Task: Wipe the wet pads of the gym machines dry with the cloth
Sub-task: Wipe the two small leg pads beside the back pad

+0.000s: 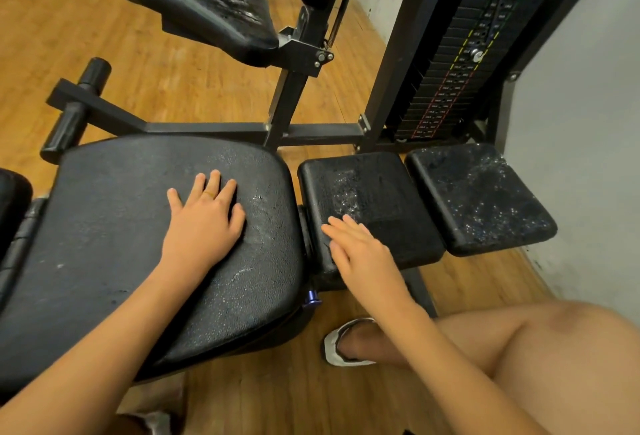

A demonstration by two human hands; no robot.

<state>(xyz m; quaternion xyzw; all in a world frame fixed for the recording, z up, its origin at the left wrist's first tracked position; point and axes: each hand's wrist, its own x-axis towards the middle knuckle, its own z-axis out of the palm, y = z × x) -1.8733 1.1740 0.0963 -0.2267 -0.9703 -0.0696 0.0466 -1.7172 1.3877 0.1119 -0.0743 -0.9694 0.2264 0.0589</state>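
My left hand (204,218) lies flat, fingers spread, on the large black seat pad (114,226), near its right side where water droplets glisten. My right hand (356,247) reaches with straight fingers over the near left corner of a smaller black pad (377,199), which has a wet patch in its middle. To its right sits another small pad (481,199), speckled with water. A wet, angled pad (204,8) stands farther back on the machine. No cloth is in view.
The black steel frame (214,128) runs behind the pads, and a weight stack (450,63) stands at the back right. A grey wall (581,115) closes the right side. Roller pads (74,112) stick out at left. My knee (540,348) and slippered foot (349,344) are on the wooden floor.
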